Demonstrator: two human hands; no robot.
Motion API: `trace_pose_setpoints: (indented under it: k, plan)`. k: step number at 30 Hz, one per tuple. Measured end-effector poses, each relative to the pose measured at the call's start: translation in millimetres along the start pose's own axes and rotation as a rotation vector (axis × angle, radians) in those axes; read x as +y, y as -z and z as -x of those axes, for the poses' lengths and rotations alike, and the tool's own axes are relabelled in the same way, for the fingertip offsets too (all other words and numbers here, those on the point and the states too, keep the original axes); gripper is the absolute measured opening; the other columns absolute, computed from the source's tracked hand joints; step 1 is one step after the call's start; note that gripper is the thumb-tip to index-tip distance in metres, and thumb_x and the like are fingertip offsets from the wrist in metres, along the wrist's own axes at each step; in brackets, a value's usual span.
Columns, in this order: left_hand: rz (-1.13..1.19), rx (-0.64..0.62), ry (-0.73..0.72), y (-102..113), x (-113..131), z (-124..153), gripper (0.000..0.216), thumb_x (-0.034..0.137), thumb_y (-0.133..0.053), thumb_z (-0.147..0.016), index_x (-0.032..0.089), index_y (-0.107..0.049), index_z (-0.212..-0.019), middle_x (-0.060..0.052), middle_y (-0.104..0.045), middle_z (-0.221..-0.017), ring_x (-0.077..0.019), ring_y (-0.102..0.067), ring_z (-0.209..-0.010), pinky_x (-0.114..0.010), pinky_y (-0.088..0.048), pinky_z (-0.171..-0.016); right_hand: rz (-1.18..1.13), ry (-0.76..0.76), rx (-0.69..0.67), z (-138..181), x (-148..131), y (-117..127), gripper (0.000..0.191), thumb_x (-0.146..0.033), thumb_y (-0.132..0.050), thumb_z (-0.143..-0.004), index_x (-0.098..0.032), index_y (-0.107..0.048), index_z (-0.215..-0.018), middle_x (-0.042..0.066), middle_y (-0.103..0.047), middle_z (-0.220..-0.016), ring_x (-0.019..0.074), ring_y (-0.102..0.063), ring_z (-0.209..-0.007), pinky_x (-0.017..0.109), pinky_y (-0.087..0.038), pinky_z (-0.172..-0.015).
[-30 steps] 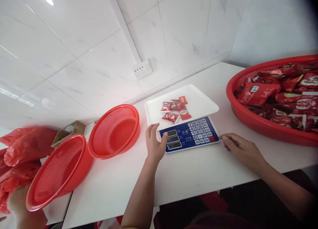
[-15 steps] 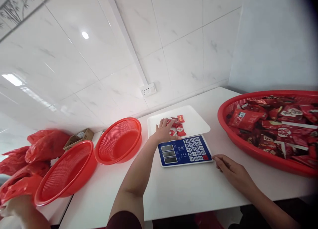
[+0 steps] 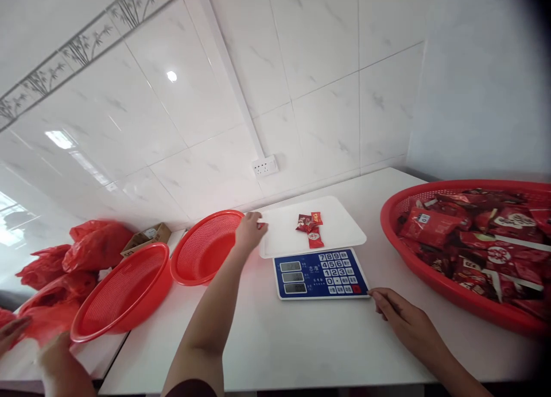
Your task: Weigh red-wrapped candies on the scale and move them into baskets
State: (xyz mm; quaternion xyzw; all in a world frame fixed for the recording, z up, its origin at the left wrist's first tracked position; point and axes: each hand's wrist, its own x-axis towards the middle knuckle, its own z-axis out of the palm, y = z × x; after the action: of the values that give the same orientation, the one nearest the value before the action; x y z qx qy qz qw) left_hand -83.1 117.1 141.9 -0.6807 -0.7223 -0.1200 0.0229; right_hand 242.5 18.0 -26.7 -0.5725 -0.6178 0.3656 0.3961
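My left hand [image 3: 250, 232] is closed over the left edge of the white weighing tray [image 3: 282, 242], beside the middle basket. A bit of red wrapper shows between its fingers; how many packets it holds is hidden. Several small red snack packets [image 3: 315, 236] lie in a cluster on the tray. In front is the scale's blue keypad panel [image 3: 316, 275], with number keys and three displays. My right hand [image 3: 398, 314] rests at the panel's lower right corner, its thumb and forefinger pinched there and the other fingers curled.
A large red basket [image 3: 390, 225] full of wrapped snacks stands at right. Two red baskets, one in the middle [image 3: 181, 259] and one further left [image 3: 124, 322], stand near red plastic bags [image 3: 97, 245] and a cardboard box [image 3: 148, 239]. Another person's hand [image 3: 62, 357] is at lower left.
My left hand has lifted from the packets and moved left to the tray's edge with red wrapper in it. Fewer packets lie on the tray. My right hand stays at the scale's corner.
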Motion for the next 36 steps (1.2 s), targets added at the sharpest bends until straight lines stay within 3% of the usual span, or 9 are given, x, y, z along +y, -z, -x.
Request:
trace_pose_setpoints:
  k: [3, 6, 8, 11, 15, 17, 22, 29, 36]
  plan:
    - [-0.052, 0.003, 0.189, 20, -34, 2, 0.05, 0.043, -0.043, -0.089, 0.021, -0.038, -0.133, -0.018, -0.05, -0.132, -0.0348, -0.046, -0.122, -0.048, -0.045, -0.087, 0.002, -0.008, -0.007, 0, 2, -1, 0.044, -0.062, -0.04, -0.08, -0.024, -0.061, -0.087, 0.0, -0.059, -0.065, 0.0162, -0.058, -0.063, 0.023, -0.047, -0.059]
    - [-0.081, -0.031, 0.21, 19, -37, 4, 0.062, 0.049, -0.043, -0.088, 0.016, -0.034, -0.139, -0.024, -0.039, -0.142, -0.0429, -0.026, -0.136, -0.063, -0.03, -0.098, 0.012, 0.005, -0.007, -2, 3, -1, 0.045, -0.062, -0.04, -0.08, -0.024, -0.062, -0.088, 0.0, -0.059, -0.064, 0.0158, -0.057, -0.062, 0.023, -0.047, -0.058]
    - [-0.063, -0.063, 0.093, 7, -17, 3, 0.062, 0.053, -0.038, -0.09, 0.019, -0.033, -0.141, -0.018, -0.029, -0.15, -0.0375, -0.013, -0.141, -0.059, -0.02, -0.108, 0.016, 0.005, -0.008, -3, 4, -2, 0.046, -0.063, -0.039, -0.08, -0.024, -0.062, -0.088, 0.0, -0.059, -0.064, 0.0158, -0.057, -0.062, 0.023, -0.047, -0.059]
    - [0.012, -0.155, -0.173, -19, 31, -4, 0.062, 0.063, -0.039, -0.086, 0.037, -0.03, -0.142, 0.002, -0.025, -0.154, -0.0222, -0.014, -0.144, -0.039, -0.02, -0.114, 0.029, -0.013, -0.012, -3, 3, -2, 0.046, -0.063, -0.04, -0.079, -0.024, -0.062, -0.087, 0.0, -0.06, -0.065, 0.0161, -0.058, -0.063, 0.023, -0.047, -0.059]
    - [0.102, -0.341, -0.507, -46, 83, -22, 0.076, 0.072, -0.042, -0.078, 0.038, -0.024, -0.144, -0.002, -0.013, -0.157, -0.0307, 0.0, -0.144, -0.054, -0.012, -0.113, 0.032, -0.015, -0.002, -1, -2, 0, 0.046, -0.063, -0.039, -0.078, -0.023, -0.061, -0.084, 0.0, -0.06, -0.064, 0.0162, -0.059, -0.062, 0.023, -0.048, -0.059]
    - [0.086, -0.385, -0.548, -54, 97, -30, 0.074, 0.072, -0.043, -0.078, 0.037, -0.031, -0.141, -0.005, -0.017, -0.156, -0.0348, -0.006, -0.143, -0.058, -0.015, -0.111, 0.022, -0.001, 0.008, 0, -4, 0, 0.045, -0.063, -0.039, -0.078, -0.023, -0.06, -0.083, 0.0, -0.06, -0.063, 0.0165, -0.059, -0.062, 0.024, -0.048, -0.059]
    - [0.093, -0.289, -0.563, -64, 112, -34, 0.047, 0.059, -0.045, -0.085, 0.029, -0.054, -0.12, -0.009, -0.046, -0.132, -0.0292, -0.043, -0.125, -0.045, -0.034, -0.104, 0.025, -0.009, 0.017, 1, -5, 1, 0.043, -0.062, -0.041, -0.079, -0.023, -0.06, -0.083, 0.0, -0.06, -0.063, 0.0172, -0.059, -0.061, 0.025, -0.049, -0.059]
    - [0.138, -0.203, -0.44, -67, 117, -36, 0.029, 0.05, -0.059, -0.081, 0.024, -0.055, -0.095, -0.003, -0.057, -0.099, -0.0181, -0.06, -0.086, -0.028, -0.048, -0.075, 0.031, -0.003, 0.006, 3, -12, 3, 0.044, -0.062, -0.04, -0.079, -0.023, -0.06, -0.082, 0.001, -0.061, -0.064, 0.0175, -0.059, -0.062, 0.025, -0.049, -0.059]
    - [0.082, 0.0, -0.178, -18, 66, -44, 0.02, 0.039, -0.049, -0.089, 0.024, -0.051, -0.102, -0.005, -0.059, -0.102, -0.0178, -0.059, -0.085, -0.027, -0.046, -0.07, 0.024, -0.008, 0.01, 3, -15, 3, 0.044, -0.062, -0.039, -0.079, -0.023, -0.06, -0.08, 0.001, -0.06, -0.063, 0.0167, -0.058, -0.061, 0.025, -0.049, -0.059]
